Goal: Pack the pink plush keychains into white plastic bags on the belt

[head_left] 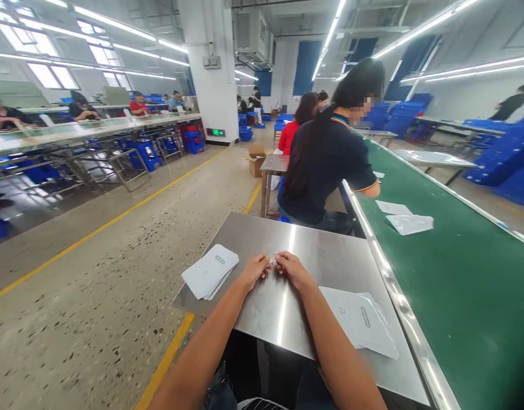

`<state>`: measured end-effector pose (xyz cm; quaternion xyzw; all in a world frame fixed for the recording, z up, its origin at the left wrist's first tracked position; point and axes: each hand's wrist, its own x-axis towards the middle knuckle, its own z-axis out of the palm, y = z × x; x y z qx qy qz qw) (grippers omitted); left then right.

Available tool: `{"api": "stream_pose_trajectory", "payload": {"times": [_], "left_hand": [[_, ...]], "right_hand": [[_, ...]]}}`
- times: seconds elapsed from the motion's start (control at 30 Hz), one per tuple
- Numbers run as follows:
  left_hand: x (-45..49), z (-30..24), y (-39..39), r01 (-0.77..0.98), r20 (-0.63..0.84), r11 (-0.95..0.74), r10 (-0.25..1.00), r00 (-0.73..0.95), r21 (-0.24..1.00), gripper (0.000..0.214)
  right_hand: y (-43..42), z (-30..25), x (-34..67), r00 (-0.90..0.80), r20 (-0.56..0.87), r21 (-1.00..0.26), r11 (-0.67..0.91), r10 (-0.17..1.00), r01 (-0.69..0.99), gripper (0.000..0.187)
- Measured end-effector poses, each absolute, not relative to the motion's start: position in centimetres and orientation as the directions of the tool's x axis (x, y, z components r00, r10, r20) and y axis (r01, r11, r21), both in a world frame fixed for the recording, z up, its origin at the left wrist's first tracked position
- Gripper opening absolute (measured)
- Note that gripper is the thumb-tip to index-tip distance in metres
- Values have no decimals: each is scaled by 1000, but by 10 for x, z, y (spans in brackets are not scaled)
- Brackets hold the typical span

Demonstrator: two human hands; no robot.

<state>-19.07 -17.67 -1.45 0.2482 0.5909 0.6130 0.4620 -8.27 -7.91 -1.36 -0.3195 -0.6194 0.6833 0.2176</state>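
Above the middle of a bare metal table point(257, 233), my left hand point(257, 270) and my right hand point(289, 267) face each other, a small gap between them. Both have their fingers curled in a pinch. A tiny pale bit shows at the left fingertips, too small to name; whatever the right fingers hold is hidden. To the left lies a stack of white printed cards or sheets point(210, 272) with rounded corners. Beside my right forearm is another pile of similar white pieces point(356, 319), some in clear film, partly covered by the arm.
A green conveyor belt point(449, 273) with a metal edge rail point(398, 302) runs along the right, carrying white packets point(410, 223). Ahead sits a co-worker in a dark shirt point(325, 165). A cardboard box point(256, 160) stands on the floor beyond. Workers sit at benches far left.
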Motion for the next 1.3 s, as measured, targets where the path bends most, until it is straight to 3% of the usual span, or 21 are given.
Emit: {"api": "stream_pose_trajectory", "payload": {"times": [0.3,0.53,0.73,1.0,1.3], "left_hand": [[-189,-16,-178,-397,-234,39,858,-458,917,34],[-186,-14,-176,-496,-287,33,848,-445,867,32],[-188,-18,-181,-473,-291,26,817,-498,881,22],[-189,-12,-173,-414,-288,52,796,-533,909,14],[-192,-8,-173,-361,-285,101,814,-506,927,11]], "right_hand": [[-84,-2,-81,-754,-133,-989,-132,644,62,36],[-95,-13,-89,-627,-45,-997,2,778,74,35],[-87,-18,-87,-565,-63,-996,-17,823,86,36],[-85,-11,-84,-707,-149,-986,-45,691,163,35],[-80,-12,-89,-656,-92,-988,14,749,154,26]]}}
